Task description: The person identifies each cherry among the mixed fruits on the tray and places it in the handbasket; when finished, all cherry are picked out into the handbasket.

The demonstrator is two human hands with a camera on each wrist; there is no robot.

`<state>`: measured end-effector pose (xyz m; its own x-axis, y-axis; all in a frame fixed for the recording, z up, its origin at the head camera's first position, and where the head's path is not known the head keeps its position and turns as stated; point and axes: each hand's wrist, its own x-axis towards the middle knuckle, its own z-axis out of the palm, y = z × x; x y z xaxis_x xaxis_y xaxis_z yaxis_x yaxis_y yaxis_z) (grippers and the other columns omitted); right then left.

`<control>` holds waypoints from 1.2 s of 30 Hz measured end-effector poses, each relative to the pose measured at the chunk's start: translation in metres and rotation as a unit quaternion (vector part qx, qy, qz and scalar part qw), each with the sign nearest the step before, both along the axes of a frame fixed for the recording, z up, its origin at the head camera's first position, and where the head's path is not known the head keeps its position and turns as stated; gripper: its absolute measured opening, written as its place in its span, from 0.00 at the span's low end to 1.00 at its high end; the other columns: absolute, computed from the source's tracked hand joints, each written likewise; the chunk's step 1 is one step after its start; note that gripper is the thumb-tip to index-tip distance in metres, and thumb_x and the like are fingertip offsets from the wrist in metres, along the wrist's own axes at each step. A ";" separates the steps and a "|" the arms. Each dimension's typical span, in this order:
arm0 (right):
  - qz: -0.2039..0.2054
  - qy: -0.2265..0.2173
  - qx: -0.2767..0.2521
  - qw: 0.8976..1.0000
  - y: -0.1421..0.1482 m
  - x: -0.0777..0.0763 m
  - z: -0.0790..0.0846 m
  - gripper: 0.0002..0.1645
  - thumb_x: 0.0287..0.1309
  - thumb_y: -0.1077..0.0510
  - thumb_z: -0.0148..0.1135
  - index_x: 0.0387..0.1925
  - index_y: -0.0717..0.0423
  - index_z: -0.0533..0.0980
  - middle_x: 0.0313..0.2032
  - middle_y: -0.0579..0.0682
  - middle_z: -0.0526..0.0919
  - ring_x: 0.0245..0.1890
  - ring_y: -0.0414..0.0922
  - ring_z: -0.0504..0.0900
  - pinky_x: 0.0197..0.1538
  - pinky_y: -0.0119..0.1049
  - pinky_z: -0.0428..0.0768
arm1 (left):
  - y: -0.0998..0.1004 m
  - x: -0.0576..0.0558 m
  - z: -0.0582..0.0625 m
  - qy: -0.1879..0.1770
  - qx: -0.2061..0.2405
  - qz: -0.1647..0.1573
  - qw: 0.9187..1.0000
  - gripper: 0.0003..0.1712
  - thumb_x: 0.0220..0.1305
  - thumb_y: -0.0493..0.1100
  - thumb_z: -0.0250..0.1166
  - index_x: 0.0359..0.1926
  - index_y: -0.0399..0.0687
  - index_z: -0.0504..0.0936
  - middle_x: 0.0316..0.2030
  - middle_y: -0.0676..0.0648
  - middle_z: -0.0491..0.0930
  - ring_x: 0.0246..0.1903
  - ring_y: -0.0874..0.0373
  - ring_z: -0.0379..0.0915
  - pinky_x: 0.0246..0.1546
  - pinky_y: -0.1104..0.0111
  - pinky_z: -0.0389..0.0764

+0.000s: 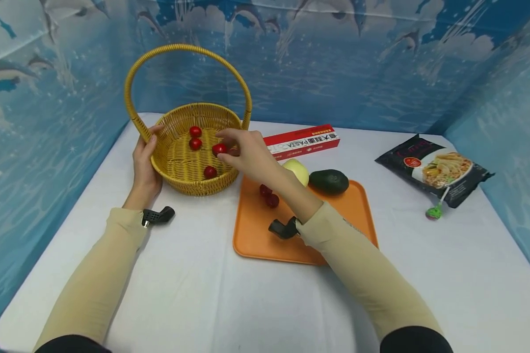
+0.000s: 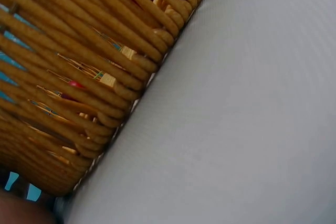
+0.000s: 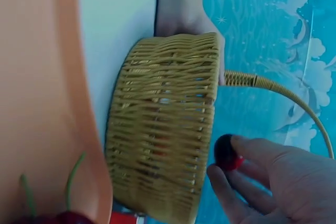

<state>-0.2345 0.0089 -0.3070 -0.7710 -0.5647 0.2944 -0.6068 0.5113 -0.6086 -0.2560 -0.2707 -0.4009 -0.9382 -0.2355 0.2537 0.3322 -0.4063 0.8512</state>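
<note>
At the upper left of the head view stands a yellow wicker basket [image 1: 194,188] with a tall hoop handle [image 1: 187,47]. My left hand [image 1: 145,164] grips its left side at the rim, thumb by the handle's foot. Over the basket's right part, my right hand [image 1: 255,153] pinches a red cherry [image 1: 219,149] between thumb and fingers. The right wrist view shows that cherry [image 3: 227,153] beyond the rim, level with the opening. Three more cherries [image 1: 195,143] lie on the basket floor. The left wrist view has mostly the woven wall [image 2: 100,40].
Right of the basket lies an orange tray [image 1: 265,251] with stemmed cherries [image 1: 272,200], a pale green round fruit [image 1: 297,169] and an avocado [image 1: 329,181]. Behind it is a red pasta box [image 1: 309,142]. Farther right are a black noodle packet [image 1: 437,169] and a green-wrapped lollipop [image 1: 434,212].
</note>
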 end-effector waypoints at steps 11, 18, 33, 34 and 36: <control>-0.021 0.014 -0.074 0.997 0.026 0.017 0.001 0.25 0.62 0.56 0.67 0.61 0.51 0.76 0.51 0.45 0.84 0.49 0.39 0.83 0.50 0.29 0.82 | 0.006 0.001 0.005 0.003 0.007 -0.004 1.000 0.20 0.74 0.41 0.52 0.63 0.39 0.73 0.68 0.43 0.66 0.71 0.45 0.54 0.71 0.61 0.58; -0.039 0.032 -0.051 0.997 0.057 0.036 0.005 0.25 0.62 0.53 0.67 0.60 0.48 0.77 0.54 0.44 0.84 0.52 0.37 0.82 0.54 0.34 0.81 | 0.004 0.002 0.004 -0.001 0.009 -0.003 1.000 0.21 0.74 0.41 0.52 0.63 0.39 0.72 0.69 0.43 0.65 0.71 0.45 0.54 0.71 0.60 0.59; -0.028 0.031 -0.017 0.999 0.095 0.071 -0.020 0.22 0.59 0.57 0.70 0.55 0.53 0.80 0.51 0.47 0.84 0.49 0.44 0.85 0.50 0.41 0.84 | 0.000 0.000 0.001 -0.004 0.008 -0.004 1.000 0.21 0.74 0.41 0.52 0.63 0.40 0.73 0.69 0.44 0.66 0.71 0.47 0.55 0.72 0.61 0.58; -0.029 0.026 -0.010 0.999 0.097 0.073 -0.022 0.22 0.58 0.57 0.70 0.55 0.53 0.80 0.50 0.47 0.85 0.50 0.44 0.85 0.51 0.42 0.84 | 0.000 0.001 0.001 -0.005 0.008 -0.005 1.000 0.21 0.74 0.42 0.52 0.63 0.40 0.73 0.69 0.44 0.65 0.71 0.47 0.55 0.72 0.61 0.58; -0.026 0.018 0.002 0.999 0.101 0.076 -0.026 0.22 0.58 0.58 0.71 0.55 0.53 0.80 0.49 0.48 0.85 0.49 0.45 0.86 0.52 0.43 0.83 | 0.000 0.000 0.001 -0.003 0.010 -0.006 1.000 0.21 0.74 0.41 0.52 0.63 0.40 0.73 0.69 0.44 0.65 0.71 0.46 0.55 0.72 0.60 0.57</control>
